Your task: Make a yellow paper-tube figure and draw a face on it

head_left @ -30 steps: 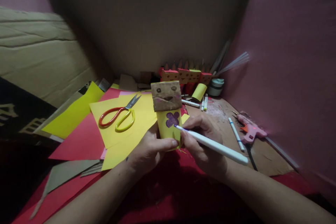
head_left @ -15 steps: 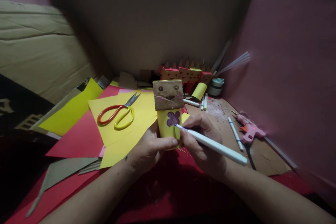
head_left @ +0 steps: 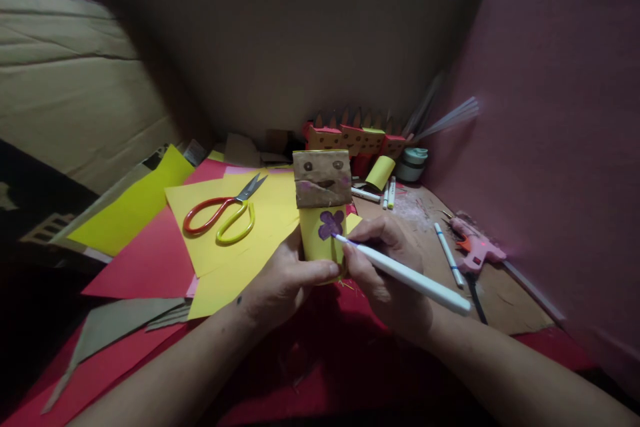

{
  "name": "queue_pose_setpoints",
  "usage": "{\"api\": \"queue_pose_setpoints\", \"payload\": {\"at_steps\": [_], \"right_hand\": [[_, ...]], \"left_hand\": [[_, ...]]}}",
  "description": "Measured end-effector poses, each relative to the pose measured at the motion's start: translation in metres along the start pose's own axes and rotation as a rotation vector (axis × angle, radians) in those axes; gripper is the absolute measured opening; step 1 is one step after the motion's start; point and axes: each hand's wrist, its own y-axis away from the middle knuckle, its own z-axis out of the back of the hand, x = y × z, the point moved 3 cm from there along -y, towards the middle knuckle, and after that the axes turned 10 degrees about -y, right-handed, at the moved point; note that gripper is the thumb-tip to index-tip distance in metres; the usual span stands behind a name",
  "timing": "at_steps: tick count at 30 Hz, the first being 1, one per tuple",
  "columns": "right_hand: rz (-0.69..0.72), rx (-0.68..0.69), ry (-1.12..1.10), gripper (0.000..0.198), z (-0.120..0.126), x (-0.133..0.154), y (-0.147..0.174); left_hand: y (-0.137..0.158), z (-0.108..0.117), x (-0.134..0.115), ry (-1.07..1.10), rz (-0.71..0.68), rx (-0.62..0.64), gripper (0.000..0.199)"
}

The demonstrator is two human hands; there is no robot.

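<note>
Upright in front of me is a paper puppet [head_left: 311, 235] with a yellow tube body and a brown cardboard head [head_left: 323, 195] that bears drawn eyes, a mouth and pink cheeks. My left hand [head_left: 287, 277] is wrapped round its lower left side, thumb across the front. In my right hand [head_left: 387, 273] is a white marker [head_left: 410, 277], pinched like a pen. Its purple tip touches a purple flower [head_left: 330, 223] drawn on the yellow body. The fingers of my right hand are close against the body's right edge.
Scissors [head_left: 240, 199] lie on yellow paper sheets [head_left: 270, 213] at the left. To the right are a pink glue gun [head_left: 475, 243], a capped marker [head_left: 449, 255] and a lidded jar [head_left: 413, 165]. Several similar puppets [head_left: 353, 140] stand behind, near a yellow paper tube [head_left: 381, 173].
Very little differs. The view has shifted slightly, and the marker tip stays at the flower with both hands keeping their hold.
</note>
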Motion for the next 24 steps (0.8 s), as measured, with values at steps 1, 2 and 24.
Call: {"api": "queue_pose_setpoints", "payload": {"at_steps": [1, 2, 24], "right_hand": [[-0.004, 0.003, -0.002, 0.010, -0.0001, 0.0001, -0.0002], [-0.005, 0.004, 0.001, 0.010, -0.0001, 0.0002, -0.0004], [-0.003, 0.099, 0.019, 0.011, 0.0030, -0.0012, 0.0011]], "left_hand": [[0.0002, 0.0002, 0.0001, -0.008, 0.006, -0.005, 0.046], [0.0003, 0.0004, 0.0002, -0.017, 0.012, -0.008, 0.046], [0.0002, -0.0002, -0.0006, -0.004, 0.013, 0.010, 0.045]]}}
